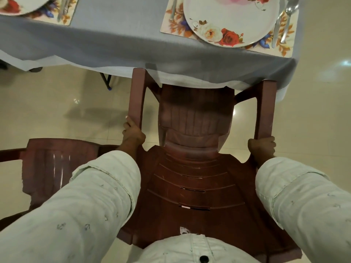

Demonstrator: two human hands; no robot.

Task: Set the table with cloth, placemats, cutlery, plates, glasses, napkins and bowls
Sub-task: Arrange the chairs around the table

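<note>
A brown plastic chair (191,168) stands in front of me, its front tucked under the table's near edge. My left hand (133,134) grips the rear end of its left armrest. My right hand (263,147) grips the rear end of the right armrest. A grey-blue tablecloth (117,38) covers the table and hangs over the edge. On it at the right lies a floral placemat (284,46) with a white rose-patterned plate (233,21), a fork (173,8) to its left, a knife (276,29) and a spoon (288,18) to its right.
A second floral placemat (66,14) with a plate (17,6) and cutlery sits at the top left. Another brown chair (53,164) stands at my left on the glossy cream tile floor (313,120). A dark table leg (106,80) shows under the cloth.
</note>
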